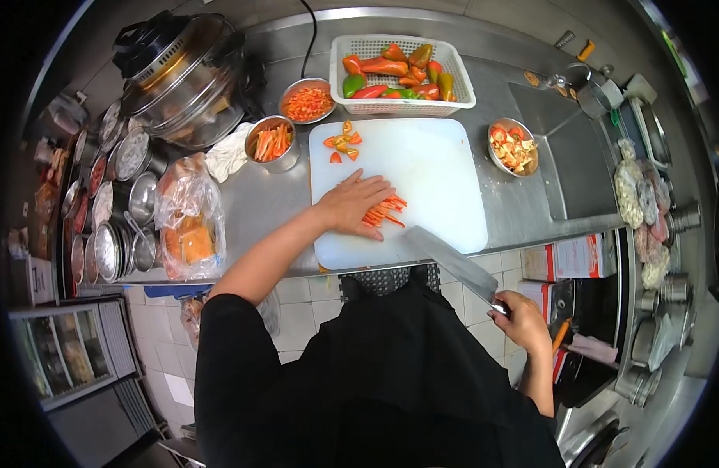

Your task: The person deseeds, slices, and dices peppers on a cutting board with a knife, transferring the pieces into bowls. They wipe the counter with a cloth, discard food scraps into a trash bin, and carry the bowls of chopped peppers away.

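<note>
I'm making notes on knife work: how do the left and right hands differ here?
The left hand is palm down, fingers extended, with pepper strips showing between fingers and thumb; the right hand is closed around the handle of the knife.
The left hand is over the board; the right hand is off it, beyond the near edge.
Both hands are bare.
</note>
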The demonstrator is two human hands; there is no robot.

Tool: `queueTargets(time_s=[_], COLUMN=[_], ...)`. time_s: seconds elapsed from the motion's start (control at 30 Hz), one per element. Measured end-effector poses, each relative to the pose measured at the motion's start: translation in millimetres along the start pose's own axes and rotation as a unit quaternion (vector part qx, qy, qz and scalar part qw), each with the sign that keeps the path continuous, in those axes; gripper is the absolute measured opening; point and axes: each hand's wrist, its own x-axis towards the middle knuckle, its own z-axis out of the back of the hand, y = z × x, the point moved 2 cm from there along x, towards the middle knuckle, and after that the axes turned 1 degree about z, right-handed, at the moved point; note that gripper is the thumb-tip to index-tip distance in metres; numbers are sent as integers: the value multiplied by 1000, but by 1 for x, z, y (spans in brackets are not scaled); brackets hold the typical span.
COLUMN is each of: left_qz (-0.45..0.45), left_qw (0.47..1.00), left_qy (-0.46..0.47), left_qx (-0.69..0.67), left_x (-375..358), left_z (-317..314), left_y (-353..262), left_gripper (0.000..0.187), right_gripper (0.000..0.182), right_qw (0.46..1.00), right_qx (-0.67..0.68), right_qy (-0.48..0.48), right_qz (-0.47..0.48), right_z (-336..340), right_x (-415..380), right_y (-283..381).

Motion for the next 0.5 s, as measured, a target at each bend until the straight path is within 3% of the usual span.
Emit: queueTargets(time_s=[0.07,0.13,0.2,0.27,0.3,0.33,0.4,0.43,0.5], left_qz=[-10,-10,-19,6,30,33,124,129,285], left_qw=[1000,1000,999,997,994,993,974,973,926], left_qy=[6,12,-42,-75,-107,-111,-185,-187,-244], left_qx=[-2,-4,7,2,-7,-2,30,36,46], left_x=[-7,-12,-15,-15,-14,-11,-1,7,27], left_z=[0,-2,-2,-11,-14,-20,-27,-34,-44], left_y=[1,-3,-6,-8,-10,-14,-26,-36,-54], left_gripper=[109,111,105,100,94,94,85,85,86], right_gripper=[33,31,29,26,23,23,21,20,22], right_qw=[993,987,979,909,875,876,855,861,877], right_qx=[63,110,158,363,444,444,489,479,457], right_qy=[-1,-22,-46,-12,-10,-9,19,24,32], right_qz=[-97,-112,-118,-203,-193,-186,-170,-167,-145], right_z=[-5,-20,-38,-58,-61,-60,-56,-50,-49], right_x=[-14,-24,-20,-11,-2,7,28,38,64], right_y=[-6,-16,-31,-51,-50,-51,-46,-41,-45])
